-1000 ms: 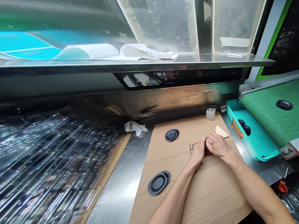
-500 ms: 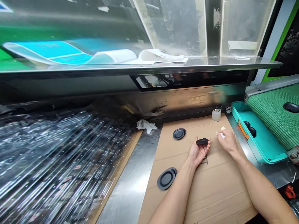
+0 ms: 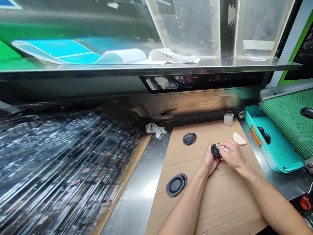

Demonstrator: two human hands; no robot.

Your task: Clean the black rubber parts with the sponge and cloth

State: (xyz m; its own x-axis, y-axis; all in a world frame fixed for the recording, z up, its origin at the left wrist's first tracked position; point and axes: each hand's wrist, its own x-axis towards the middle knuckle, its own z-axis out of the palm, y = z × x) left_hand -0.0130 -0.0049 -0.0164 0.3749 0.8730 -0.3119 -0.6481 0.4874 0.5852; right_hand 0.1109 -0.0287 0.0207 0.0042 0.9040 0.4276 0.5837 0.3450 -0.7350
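Observation:
My left hand (image 3: 209, 160) is closed around a small round black plastic part (image 3: 214, 149), tilted so that its face turns up. In my right hand (image 3: 232, 154) a wad of white cloth (image 3: 224, 148) is pinched, and it touches the face of that part. Just beyond my right hand lies a cream half-round pad (image 3: 239, 138) on the cardboard sheet (image 3: 227, 199). Two more dark oval plastic parts rest on the cardboard to the left: one farther back (image 3: 189, 138), the other nearer (image 3: 176, 185).
A small bottle (image 3: 228, 118) stands at the cardboard's back edge. At right, a teal tray (image 3: 281, 161) holds black parts beside a green conveyor belt (image 3: 288, 114). Clear plastic wrap (image 3: 61, 176) covers the left side. A crumpled white glove or rag (image 3: 156, 130) lies at the back.
My right hand has moved left and brought the white cloth onto the black part. The part has tilted to show its face. The cream pad, earlier behind my right hand, now shows fully.

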